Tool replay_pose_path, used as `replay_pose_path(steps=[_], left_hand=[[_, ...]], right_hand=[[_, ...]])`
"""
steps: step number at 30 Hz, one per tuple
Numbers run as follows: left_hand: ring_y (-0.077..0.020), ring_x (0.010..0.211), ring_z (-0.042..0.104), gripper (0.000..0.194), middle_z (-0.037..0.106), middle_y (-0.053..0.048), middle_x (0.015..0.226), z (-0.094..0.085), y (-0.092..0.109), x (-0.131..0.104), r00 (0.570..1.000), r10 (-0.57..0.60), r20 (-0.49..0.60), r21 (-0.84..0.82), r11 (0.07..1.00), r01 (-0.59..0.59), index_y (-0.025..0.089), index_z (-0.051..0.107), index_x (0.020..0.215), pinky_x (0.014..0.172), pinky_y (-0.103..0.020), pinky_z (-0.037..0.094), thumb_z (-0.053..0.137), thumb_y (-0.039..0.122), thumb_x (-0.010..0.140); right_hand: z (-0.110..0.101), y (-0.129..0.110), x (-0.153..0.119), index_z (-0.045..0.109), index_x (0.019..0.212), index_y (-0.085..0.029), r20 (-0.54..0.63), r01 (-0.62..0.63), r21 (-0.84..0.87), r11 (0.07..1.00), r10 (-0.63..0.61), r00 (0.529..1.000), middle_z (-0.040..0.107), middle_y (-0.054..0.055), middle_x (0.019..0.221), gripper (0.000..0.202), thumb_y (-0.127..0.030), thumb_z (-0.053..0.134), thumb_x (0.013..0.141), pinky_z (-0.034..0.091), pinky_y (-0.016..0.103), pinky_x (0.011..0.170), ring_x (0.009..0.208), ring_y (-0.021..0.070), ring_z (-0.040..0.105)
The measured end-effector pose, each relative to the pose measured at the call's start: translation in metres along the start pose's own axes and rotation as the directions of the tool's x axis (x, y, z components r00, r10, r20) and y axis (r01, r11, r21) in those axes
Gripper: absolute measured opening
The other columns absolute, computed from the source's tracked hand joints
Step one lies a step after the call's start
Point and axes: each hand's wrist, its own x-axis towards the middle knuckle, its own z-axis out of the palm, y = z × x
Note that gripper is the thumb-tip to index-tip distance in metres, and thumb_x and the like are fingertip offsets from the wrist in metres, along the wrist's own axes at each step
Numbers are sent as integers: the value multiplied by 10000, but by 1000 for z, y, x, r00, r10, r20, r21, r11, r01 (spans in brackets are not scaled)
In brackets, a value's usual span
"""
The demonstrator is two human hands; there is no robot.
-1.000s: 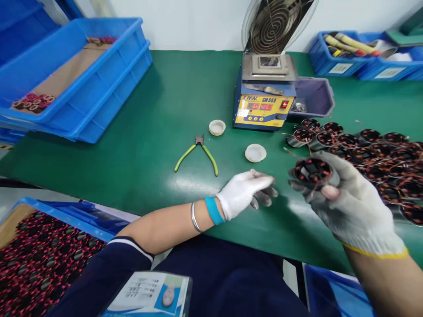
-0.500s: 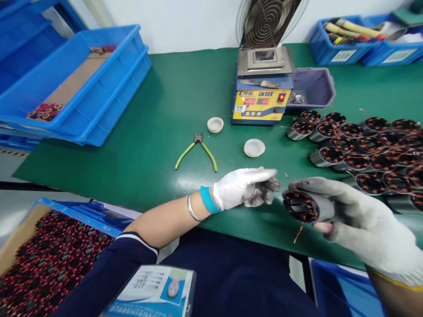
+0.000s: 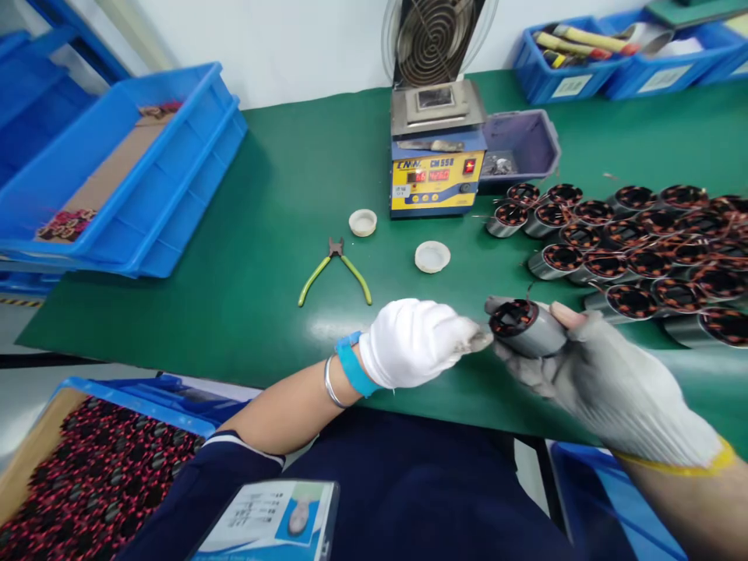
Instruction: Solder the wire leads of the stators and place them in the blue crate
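Note:
My right hand [image 3: 590, 374], in a white glove with grey, worn fingers, is wrapped round a metal cylinder [image 3: 534, 333] with black and copper windings inside. The cylinder lies on its side, its open end turned left. Close to that end is my left hand [image 3: 424, 343], also gloved, with fingertips pinched together; whatever is between them is too small to make out. Green-handled cutters [image 3: 354, 269] lie open on the green table [image 3: 280, 187], near two small white dishes [image 3: 363, 223] [image 3: 432, 256].
Several similar cylinders [image 3: 608, 261] stand at the right. A yellow-and-blue heated unit [image 3: 433, 183] sits at the back, beside a purple bin [image 3: 526, 140]. Blue crates [image 3: 192, 156] are at the left; a box of red-and-black parts [image 3: 111, 467] is at lower left.
My right hand has rolled over with the cylinder, its thumb now on top. My left fingers have closed into a pinch near the open end. The camera view has shifted slightly.

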Motion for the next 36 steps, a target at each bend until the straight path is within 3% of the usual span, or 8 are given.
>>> replay_pose_path(steps=[2,5,9,12,15,17,22,36], left_hand=[[-170,650,607,330,611,-45,649,-4,1,2,986,-121,-119,-186,978,97,211,599,719,634,-297,484,506,495,860],[-122,538,557,411,619,-33,683,-7,-3,8,855,-476,-206,-549,779,302,201,572,780,503,-251,443,406,555,909],[-86,391,471,600,596,-35,573,-8,-12,18,737,-598,314,-756,312,576,167,600,706,363,-211,301,332,670,894],[-84,378,471,647,594,-38,543,-8,-12,19,693,-509,511,-689,240,684,156,617,682,354,-205,278,350,717,860],[-80,373,442,704,566,-17,509,-6,-7,15,679,-479,557,-624,299,722,164,609,666,374,-212,290,285,764,843],[-87,414,458,674,564,-8,527,-4,-3,11,739,-383,555,-575,465,673,176,599,666,429,-221,346,285,742,855],[-191,678,616,448,628,-23,657,9,9,2,831,-6,556,-247,953,173,215,507,601,636,-295,439,625,624,743],[-286,995,663,558,708,-93,1081,15,8,-2,778,-46,626,-74,990,117,191,635,1030,798,-358,489,507,688,811]], right_hand=[[-1,-1,-1,714,745,-261,31,29,10,1000,-29,999,680,46,711,568,-553,881,287,513,296,388,542,209,630],[-5,-3,-4,725,813,-256,118,168,-21,986,-164,979,630,28,644,577,-581,864,358,458,275,337,449,169,562],[-16,1,-5,719,971,-259,156,331,-134,934,-310,938,654,41,733,618,-612,821,474,501,299,402,515,193,607],[-21,5,-3,706,1027,-257,167,393,-226,891,-362,917,663,46,771,612,-629,781,545,524,307,450,541,187,608],[-20,3,0,711,976,-246,180,362,-140,921,-336,925,642,41,736,562,-595,787,543,511,297,450,549,175,586],[-15,-3,5,708,927,-242,151,327,-48,944,-316,937,631,45,762,509,-553,791,532,525,296,477,618,180,596],[5,-21,31,652,896,-228,136,291,-52,955,-282,950,560,6,814,438,-350,787,498,501,209,490,606,96,514],[38,-24,83,609,1108,-191,17,242,-436,867,-261,965,621,9,808,402,-207,702,717,501,143,456,529,72,581]])
